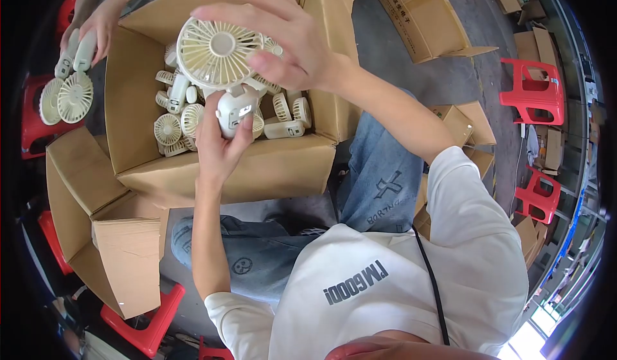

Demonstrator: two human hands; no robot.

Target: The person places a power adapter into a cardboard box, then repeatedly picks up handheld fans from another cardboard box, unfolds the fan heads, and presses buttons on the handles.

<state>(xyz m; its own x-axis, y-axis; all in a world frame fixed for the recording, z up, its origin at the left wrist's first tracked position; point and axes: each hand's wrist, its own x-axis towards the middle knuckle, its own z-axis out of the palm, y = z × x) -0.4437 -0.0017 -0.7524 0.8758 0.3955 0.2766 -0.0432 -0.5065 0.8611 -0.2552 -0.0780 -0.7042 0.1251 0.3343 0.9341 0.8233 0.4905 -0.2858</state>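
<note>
My left hand [218, 135] is closed around the handle of a white handheld fan [215, 51], its round slatted head pointing up toward me. My right hand [283, 38] is beside the fan head, with fingers stretched out over its top and the thumb across its right edge. Whether those fingers touch the fan cannot be made out. Under both hands is a large open cardboard box [257, 180], with several more white fans [168, 130] lying jumbled in it.
At the upper left, another person's hand [99, 29] holds two white fans [76, 96]. An open carton [128, 257] stands at the lower left, another [421, 16] at the upper right. Red stools [532, 91] stand on both sides. My jeans-clad legs [379, 173] are against the box.
</note>
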